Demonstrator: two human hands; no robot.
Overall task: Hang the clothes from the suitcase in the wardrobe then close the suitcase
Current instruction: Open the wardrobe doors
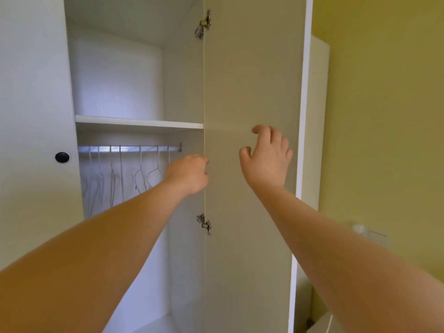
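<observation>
Seven bare hangers [140, 174] on the wardrobe [115, 80] rail [129, 148], just left of the left hand [187, 173].
Left hand: fingers hidden, grip unclear; right hand [266, 159]: loosely curled, empty, before the open door [252, 68].

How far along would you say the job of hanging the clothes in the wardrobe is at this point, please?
Done: the white wardrobe's right door stands open. In hand: the left hand reaches in just below the silver metal rail, by the thin wire hangers, all bare; the right hand hovers before the door, holding nothing. Left: hanging every garment and closing the suitcase, neither seen here.
</observation>
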